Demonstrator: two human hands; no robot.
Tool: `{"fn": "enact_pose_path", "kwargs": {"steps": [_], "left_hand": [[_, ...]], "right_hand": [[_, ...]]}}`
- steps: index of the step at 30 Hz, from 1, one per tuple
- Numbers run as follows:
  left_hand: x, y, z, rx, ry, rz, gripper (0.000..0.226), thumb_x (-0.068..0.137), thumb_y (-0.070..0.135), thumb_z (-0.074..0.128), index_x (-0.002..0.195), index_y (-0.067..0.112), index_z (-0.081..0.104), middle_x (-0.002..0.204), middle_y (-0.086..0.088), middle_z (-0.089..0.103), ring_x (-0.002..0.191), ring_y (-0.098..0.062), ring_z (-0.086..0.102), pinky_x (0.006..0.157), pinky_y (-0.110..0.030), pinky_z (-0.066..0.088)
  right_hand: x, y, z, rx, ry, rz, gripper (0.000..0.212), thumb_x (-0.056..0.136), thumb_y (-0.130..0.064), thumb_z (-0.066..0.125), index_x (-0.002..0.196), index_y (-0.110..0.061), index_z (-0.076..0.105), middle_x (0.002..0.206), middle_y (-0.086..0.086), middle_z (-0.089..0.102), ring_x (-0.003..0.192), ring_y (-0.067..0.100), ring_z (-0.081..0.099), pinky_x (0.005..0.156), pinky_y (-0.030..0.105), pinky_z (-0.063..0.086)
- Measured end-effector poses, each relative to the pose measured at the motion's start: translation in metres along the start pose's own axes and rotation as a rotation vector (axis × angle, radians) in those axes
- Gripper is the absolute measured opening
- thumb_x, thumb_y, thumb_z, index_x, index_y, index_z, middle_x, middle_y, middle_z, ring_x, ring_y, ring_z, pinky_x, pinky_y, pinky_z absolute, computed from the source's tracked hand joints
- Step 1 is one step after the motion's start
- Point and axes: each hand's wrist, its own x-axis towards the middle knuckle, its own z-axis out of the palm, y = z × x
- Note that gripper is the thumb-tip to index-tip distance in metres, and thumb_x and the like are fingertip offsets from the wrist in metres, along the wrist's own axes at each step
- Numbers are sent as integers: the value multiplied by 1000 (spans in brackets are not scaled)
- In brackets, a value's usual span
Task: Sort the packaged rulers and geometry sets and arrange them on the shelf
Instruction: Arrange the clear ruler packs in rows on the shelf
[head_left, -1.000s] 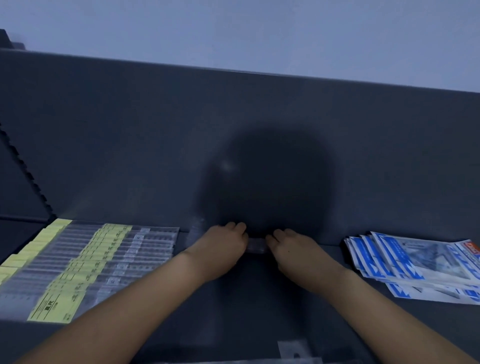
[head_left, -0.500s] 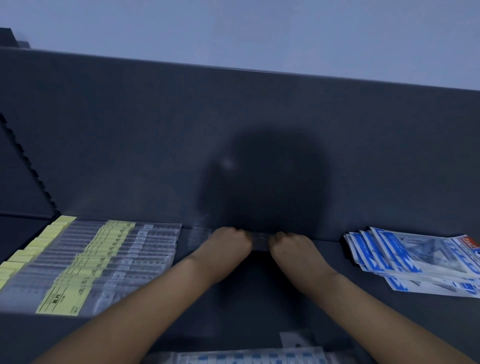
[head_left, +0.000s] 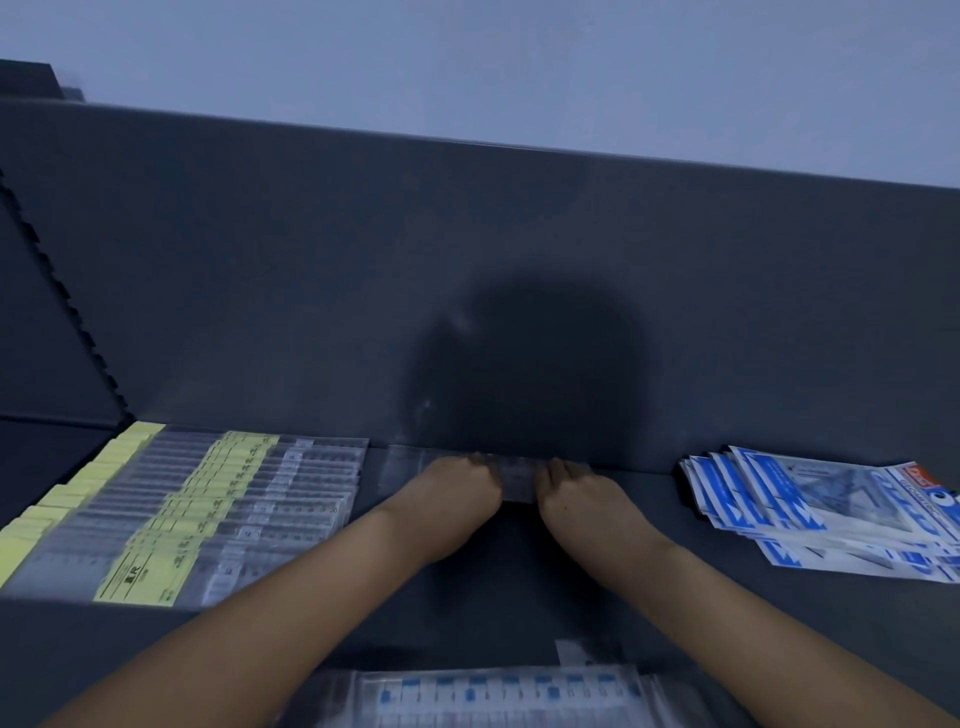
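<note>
On the dark shelf (head_left: 675, 597), hard up against the back wall (head_left: 363, 260): a clear ruler pack (head_left: 519, 475), lying flat and longways along that wall. Left hand (head_left: 457, 491) on the pack's left part, right hand (head_left: 582, 493) on its right part, a short bit of the pack showing between them. Both grips closed on the pack, fingers bent down over it, knuckles up, fingertips hidden. Both bare arms reaching in from the near side of the pack. Left of the pack and just beside its end: neat rows of ruler packs with yellow labels (head_left: 182, 509), lying flat, each one partly over the next. Right of the pack and well apart from it: a loose pile of blue and white geometry sets (head_left: 831, 509), fanned out and a bit crooked. Near side of the pack, down at the very bottom edge of the view: another long pack with blue marks (head_left: 493, 696), blurry and partly cut off. Above the pack, on the back wall, a big round dark shadow.
</note>
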Motion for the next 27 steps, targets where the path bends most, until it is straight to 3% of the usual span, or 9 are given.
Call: {"fn": "enact_pose_path", "kwargs": {"steps": [2, 3, 5, 11, 17, 20, 22, 24, 27], "left_hand": [[-4, 1, 3, 22, 70, 32, 29, 51, 5, 79, 79, 6, 71, 75, -8, 67, 61, -15, 62, 46, -22, 43], [-4, 1, 6, 26, 85, 17, 34, 34, 7, 84, 65, 10, 71, 59, -4, 63, 46, -12, 57, 36, -18, 36], [-3, 1, 12, 36, 139, -20, 37, 23, 4, 84, 56, 11, 68, 48, -1, 57, 37, -11, 51, 31, -15, 32], [-9, 4, 24, -20, 187, -28, 48, 39, 10, 87, 84, -2, 73, 70, -14, 70, 53, -19, 64, 44, -22, 51], [-11, 2, 30, -1, 216, -19, 47, 42, 5, 83, 87, -5, 72, 75, -17, 71, 62, -23, 68, 48, -26, 55], [-12, 1, 26, -75, 223, 12, 43, 54, 23, 86, 86, -1, 73, 80, -15, 72, 67, -23, 70, 49, -26, 56], [-18, 0, 16, -194, 150, 6, 61, 84, 50, 46, 107, -2, 67, 105, -19, 69, 93, -26, 68, 70, -29, 58], [-24, -1, 11, -235, 94, -56, 92, 80, 59, -1, 135, 2, 45, 139, -16, 48, 125, -26, 48, 101, -35, 43], [-30, -4, 3, -287, 127, -108, 99, 77, 62, -19, 144, 10, 32, 150, -10, 33, 138, -23, 32, 113, -34, 25]], "right_hand": [[-2, 0, 4, -6, 10, -3, 18, 57, -3, 59, 69, 2, 71, 57, 11, 64, 45, 19, 59, 35, 24, 47], [-3, -1, 4, -8, 6, -3, 19, 58, -1, 59, 72, 3, 71, 58, 12, 64, 46, 20, 60, 36, 25, 48], [-6, -1, 2, -11, 15, 1, 21, 59, 0, 57, 74, 3, 71, 60, 13, 64, 48, 21, 61, 37, 25, 48], [-12, -2, -4, 53, 1, 23, 42, 72, -2, 31, 79, 3, 73, 69, 16, 70, 55, 22, 66, 39, 22, 50], [-16, -3, -13, 21, -72, -22, 44, 73, -6, 33, 85, 2, 74, 84, 20, 72, 70, 26, 71, 48, 25, 56], [-17, -2, -19, 100, -143, 5, 42, 81, -24, 40, 85, 0, 74, 86, 16, 73, 72, 24, 70, 51, 25, 56], [-21, -2, -24, 165, -176, 28, 53, 84, -44, 39, 90, -4, 73, 91, 13, 72, 77, 23, 70, 57, 28, 57], [-24, 1, -30, 237, -162, 61, 60, 90, -51, 32, 97, -7, 72, 98, 9, 71, 84, 21, 68, 65, 31, 56], [-22, 8, -37, 382, -171, 136, 71, 97, -53, 11, 110, -11, 67, 114, 7, 66, 103, 22, 64, 87, 31, 50]]}}
